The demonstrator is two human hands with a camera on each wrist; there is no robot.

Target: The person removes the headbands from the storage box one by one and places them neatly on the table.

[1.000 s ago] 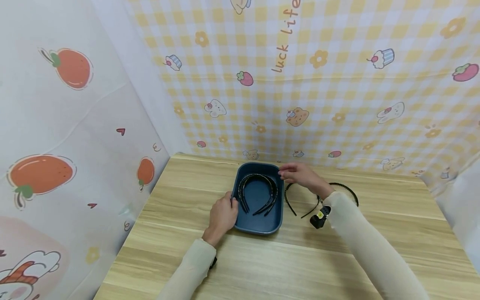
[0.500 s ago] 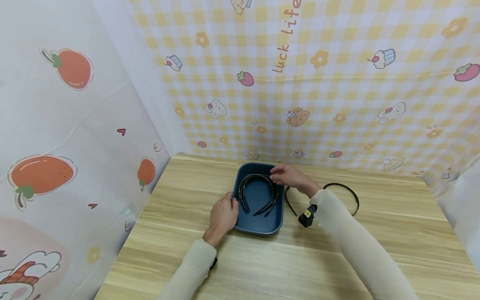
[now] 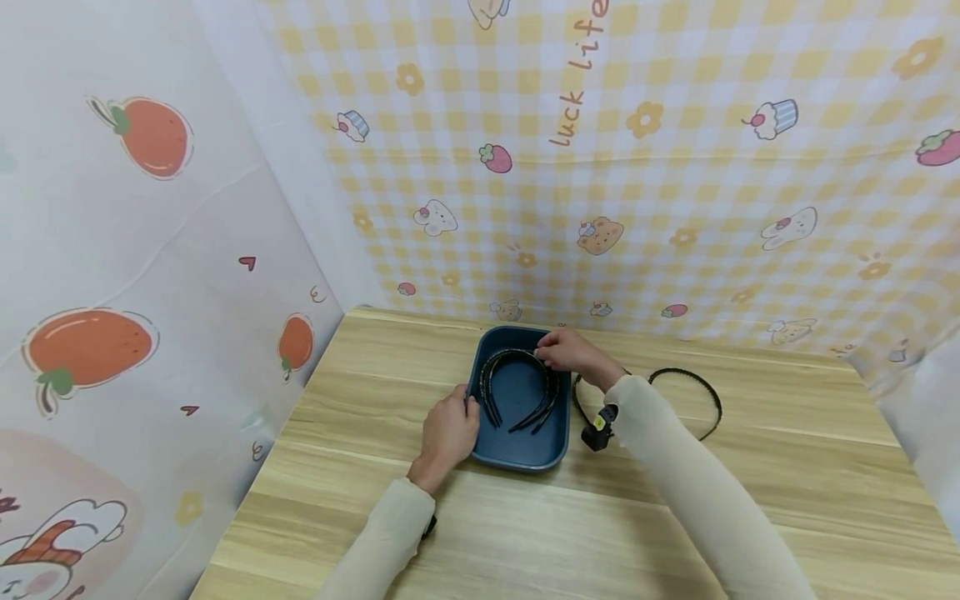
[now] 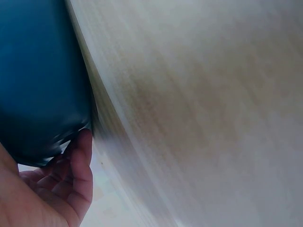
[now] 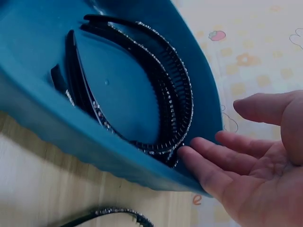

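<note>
A dark blue plastic bin stands on the wooden table, holding several black headbands nested in an arch. My left hand grips the bin's left side; in the left wrist view its fingers curl against the blue wall. My right hand reaches over the bin's far right rim. The right wrist view shows its fingers nearly straight, a fingertip right at the curve of the glittery, toothed headbands, with the thumb held apart. Nothing shows between thumb and fingers.
On the table right of the bin lie more black headbands: one partly hidden by my right wrist, another farther right. A yellow checked cloth wall rises behind the table; a white printed wall stands at left.
My right hand has moved left from the bin's right rim to over the headbands' curve. My left hand has kept its grip on the bin, which has stayed in place.
</note>
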